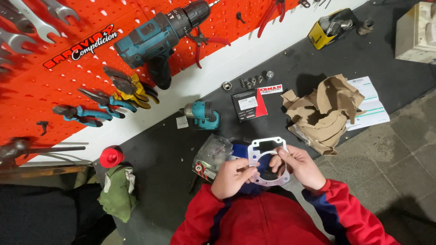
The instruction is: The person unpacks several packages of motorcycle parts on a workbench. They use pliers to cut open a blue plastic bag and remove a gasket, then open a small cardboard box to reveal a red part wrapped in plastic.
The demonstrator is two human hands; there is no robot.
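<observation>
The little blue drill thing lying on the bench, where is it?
In the head view, the small teal power tool lies on the dark bench near the wall, left of the red-and-black box and beyond the left hand.

Jacket (pixel 268 222): red, long-sleeved, smooth fabric. Dark blue stripe along each sleeve, shoulder to cuff. Red ribbed cuffs at both wrists. Left hand (pixel 231 178) and right hand (pixel 299 167) bare: no gloves, rings or watch visible.

wrenches (pixel 27 20) cut off at top-left edge, gasket (pixel 268 159) partly hidden by fingers (pixel 284 156)
</observation>
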